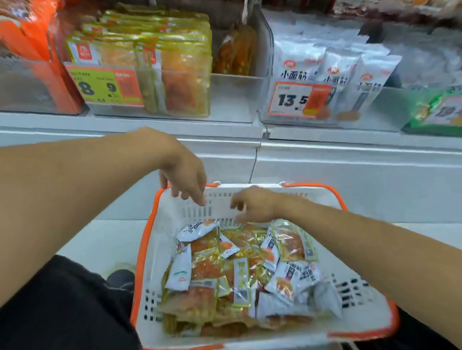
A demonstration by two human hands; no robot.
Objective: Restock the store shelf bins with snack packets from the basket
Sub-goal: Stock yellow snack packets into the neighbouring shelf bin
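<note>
Now, basket point(173, 216): white with orange rim, at 6 o'clock below the shelf bins.
Snack packets point(241, 274): piled loose inside the basket.
Left hand point(184, 174): over the far rim at 11 o'clock, fingers loosely curled, holding nothing.
Right hand point(254, 204): just above the packets, fingers relaxed, empty.
Yellow-packet bin point(232, 101): at 12 o'clock, partly filled.

Bare arms, no sleeves showing. Bare left hand point(184, 174) and right hand point(254, 204). Black shorts point(59, 311) at seven o'clock. Dark shoe point(121, 279) beside them.
</note>
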